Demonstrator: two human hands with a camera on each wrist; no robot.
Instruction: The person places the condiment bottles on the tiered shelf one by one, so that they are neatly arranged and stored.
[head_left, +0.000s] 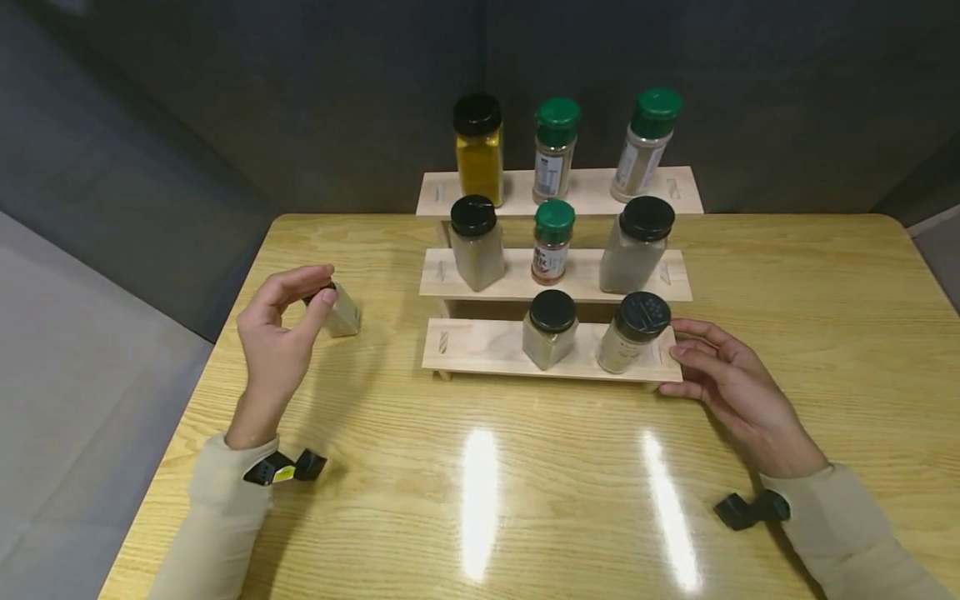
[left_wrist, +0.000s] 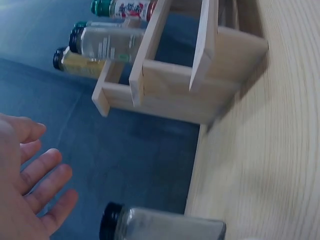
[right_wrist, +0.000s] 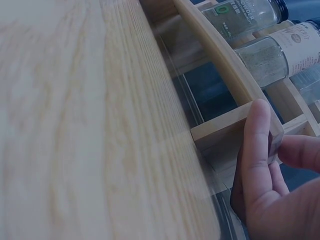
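Observation:
My left hand [head_left: 277,333] is at the left of the table, thumb and fingers bowed apart beside a black-capped spice jar [head_left: 345,314]. In the left wrist view a gap shows between the loose fingers [left_wrist: 47,175] and that jar, which stands on the table. A three-step wooden spice rack [head_left: 472,346] stands in the middle. At the right end of its lowest shelf, my right hand [head_left: 738,396] grips the board's corner between thumb and fingers. On this shelf are a square black-capped jar [head_left: 550,342] and a round shaker [head_left: 622,346]; its left part is bare wood.
The middle shelf bears two black-capped jars and a small green-capped bottle [head_left: 551,254]. Up top are a yellow spice jar [head_left: 480,162] and two green-capped bottles. Dark cloth [head_left: 337,100] hangs behind the table [head_left: 562,483].

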